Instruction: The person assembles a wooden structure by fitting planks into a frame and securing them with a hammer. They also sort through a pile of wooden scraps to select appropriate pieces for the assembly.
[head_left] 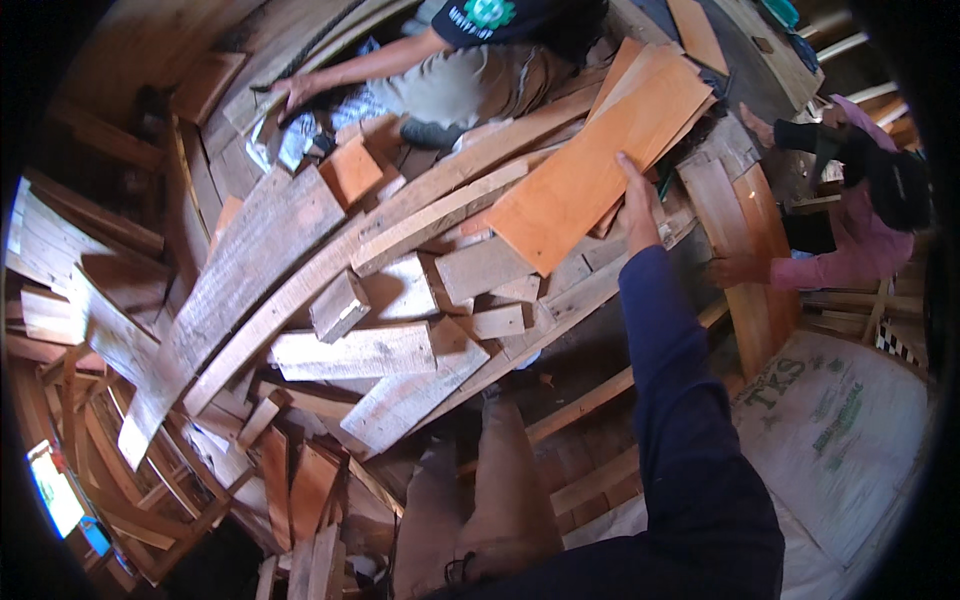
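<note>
Orange-brown wooden plank (598, 165), flat and straight-edged, slants at one o'clock — right hand (641, 208) grasping its edge; left hand's fingers — can't tell.

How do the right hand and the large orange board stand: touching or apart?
Touching. The head view shows the right hand at the edge of the large orange board, its thumb laid over the upper face.

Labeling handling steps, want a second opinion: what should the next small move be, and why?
Probably bring the left hand to the near end of the orange-brown board before shifting it: the right hand holds only one long edge, thumb on top, the left hand is out of view, and another board pokes out beneath.
</note>
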